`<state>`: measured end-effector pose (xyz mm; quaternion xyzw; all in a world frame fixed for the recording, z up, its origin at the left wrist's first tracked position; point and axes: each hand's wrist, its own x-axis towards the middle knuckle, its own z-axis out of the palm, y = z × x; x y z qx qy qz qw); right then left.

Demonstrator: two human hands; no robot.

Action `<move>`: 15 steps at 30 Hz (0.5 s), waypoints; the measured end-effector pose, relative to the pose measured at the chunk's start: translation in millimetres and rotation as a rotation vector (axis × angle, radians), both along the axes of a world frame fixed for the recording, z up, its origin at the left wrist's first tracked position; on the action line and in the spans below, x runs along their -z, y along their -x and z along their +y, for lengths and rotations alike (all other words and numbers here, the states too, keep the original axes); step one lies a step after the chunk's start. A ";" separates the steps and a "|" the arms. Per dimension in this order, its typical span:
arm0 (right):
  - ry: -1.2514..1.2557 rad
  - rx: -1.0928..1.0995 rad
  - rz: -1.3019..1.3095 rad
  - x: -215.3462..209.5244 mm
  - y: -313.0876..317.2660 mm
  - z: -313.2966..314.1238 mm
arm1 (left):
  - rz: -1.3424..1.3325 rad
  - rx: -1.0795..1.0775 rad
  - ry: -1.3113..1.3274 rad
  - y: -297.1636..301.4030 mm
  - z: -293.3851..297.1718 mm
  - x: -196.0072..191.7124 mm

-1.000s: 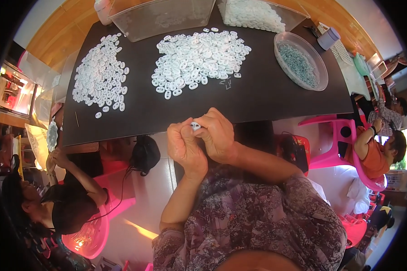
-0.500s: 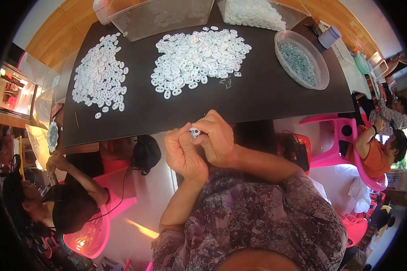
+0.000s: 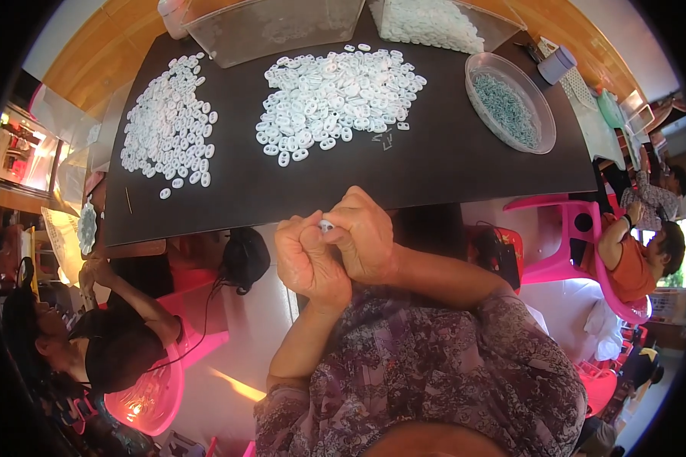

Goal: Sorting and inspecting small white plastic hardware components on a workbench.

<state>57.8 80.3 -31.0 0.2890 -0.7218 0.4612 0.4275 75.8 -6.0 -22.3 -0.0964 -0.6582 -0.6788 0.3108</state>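
Note:
Just in front of the table's near edge, my left hand [image 3: 306, 259] and my right hand [image 3: 366, 236] meet, both closed. Between their fingertips they pinch a small white oval plastic piece [image 3: 326, 226], mostly covered by the fingers. A large pile of similar white two-holed ovals [image 3: 335, 99] lies beyond my hands on the dark table [image 3: 282, 194]. To the left is a second pile of white ovals [image 3: 168, 126]. On the right, a round clear plastic tray [image 3: 548, 126] holds many tiny greenish metal parts [image 3: 505, 109], too small to make out.
Two clear plastic bins stand at the back, one [image 3: 274, 38] left and one [image 3: 503, 27] with white pieces. A thin stick [image 3: 128, 199] lies at the table's left. A person [image 3: 122, 343] sits at left, another [image 3: 632, 263] at right by a pink chair [image 3: 560, 236].
My fingers have closed further over the white piece, so less of it shows. Both hands stay in nearly the same place, and the piles look unchanged.

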 end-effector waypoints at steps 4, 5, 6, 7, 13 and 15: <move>0.002 -0.006 -0.025 -2.1 1.2 -0.6 | 0.017 -0.043 0.025 1.6 0.9 -2.7; 0.002 0.000 -0.021 -3.0 2.1 0.4 | 0.024 -0.042 0.024 1.6 0.5 -2.7; 0.000 0.002 -0.010 -4.9 2.7 2.2 | -0.013 -0.037 0.052 2.2 0.4 -1.2; 0.009 0.009 -0.066 -7.2 2.3 4.7 | -0.050 -0.030 0.079 2.6 0.4 0.2; 0.028 0.068 -0.301 -19.4 2.6 34.5 | -0.258 0.157 0.073 14.3 -1.6 -3.3; -0.063 0.160 -0.326 -29.5 11.3 62.6 | -0.309 0.181 0.123 25.1 -1.9 -2.7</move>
